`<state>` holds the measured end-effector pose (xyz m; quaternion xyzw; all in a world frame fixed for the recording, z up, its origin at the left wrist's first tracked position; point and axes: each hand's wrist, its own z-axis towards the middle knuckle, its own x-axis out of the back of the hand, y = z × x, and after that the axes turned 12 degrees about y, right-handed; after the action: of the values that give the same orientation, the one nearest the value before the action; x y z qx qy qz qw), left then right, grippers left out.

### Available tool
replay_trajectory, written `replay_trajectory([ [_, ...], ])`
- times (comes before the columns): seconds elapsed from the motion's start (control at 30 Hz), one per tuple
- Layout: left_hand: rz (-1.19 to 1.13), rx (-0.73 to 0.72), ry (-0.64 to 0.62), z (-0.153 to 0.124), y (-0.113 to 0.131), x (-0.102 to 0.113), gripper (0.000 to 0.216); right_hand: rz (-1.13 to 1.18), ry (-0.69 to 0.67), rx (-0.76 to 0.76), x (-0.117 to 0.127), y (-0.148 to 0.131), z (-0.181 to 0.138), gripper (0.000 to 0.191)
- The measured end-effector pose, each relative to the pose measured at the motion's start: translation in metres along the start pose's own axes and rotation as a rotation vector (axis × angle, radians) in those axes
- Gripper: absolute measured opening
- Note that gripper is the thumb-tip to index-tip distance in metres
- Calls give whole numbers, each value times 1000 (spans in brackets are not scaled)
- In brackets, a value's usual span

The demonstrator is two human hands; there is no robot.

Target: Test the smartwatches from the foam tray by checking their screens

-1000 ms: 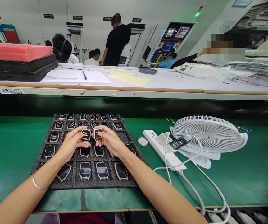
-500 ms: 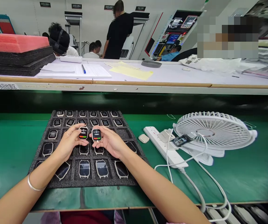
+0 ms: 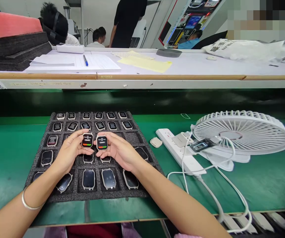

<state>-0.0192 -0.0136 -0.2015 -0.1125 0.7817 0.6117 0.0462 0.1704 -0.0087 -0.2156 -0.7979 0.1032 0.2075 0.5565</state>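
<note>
A green-topped workbench (image 3: pixel 6 155) spreads beneath the grip and to both sides. Beyond the grip stands a dark green back panel (image 3: pixel 132 100), with a raised pale shelf (image 3: pixel 189 67) above. Farther off rises a white wall (image 3: pixel 90 15); rightward, an equipment cabinet's (image 3: pixel 199 11) blue screen (image 3: pixel 193 22) glows.

Shot from a head-worn camera above and behind the left hand (image 3: pixel 69 152) and right hand (image 3: pixel 121 152), the view faces forward and down, near enough to take in forearms (image 3: pixel 168 193), the foam tray (image 3: pixel 102 195) beneath the hands and, beyond them, a raised shelf (image 3: pixel 192 66).
</note>
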Motion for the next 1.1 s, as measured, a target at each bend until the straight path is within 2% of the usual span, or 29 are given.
replay_trajectory([
  [0.27,61,-32,16,0,-2,0,44,-48,46,42,1,-1,1,27],
  [0.4,137,-109,15,1,-5,1,41,-99,63,93,0,0,1,30],
  [0.53,201,-180,-5,-2,-1,-3,42,-76,35,81,4,-8,0,28],
  [0.7,231,-113,-154,-7,14,-24,64,-33,-12,132,31,-37,-4,50],
  [0.8,307,-122,-239,3,16,-48,61,-85,21,214,57,-53,-5,62],
  [0.87,425,-201,-284,15,11,-67,54,-141,72,258,76,-60,-4,65],
  [1.0,952,-585,-286,39,-5,-100,40,-386,125,264,108,-66,2,61],
  [1.1,1164,-696,-238,47,-16,-113,37,-570,98,288,122,-67,6,53],
])
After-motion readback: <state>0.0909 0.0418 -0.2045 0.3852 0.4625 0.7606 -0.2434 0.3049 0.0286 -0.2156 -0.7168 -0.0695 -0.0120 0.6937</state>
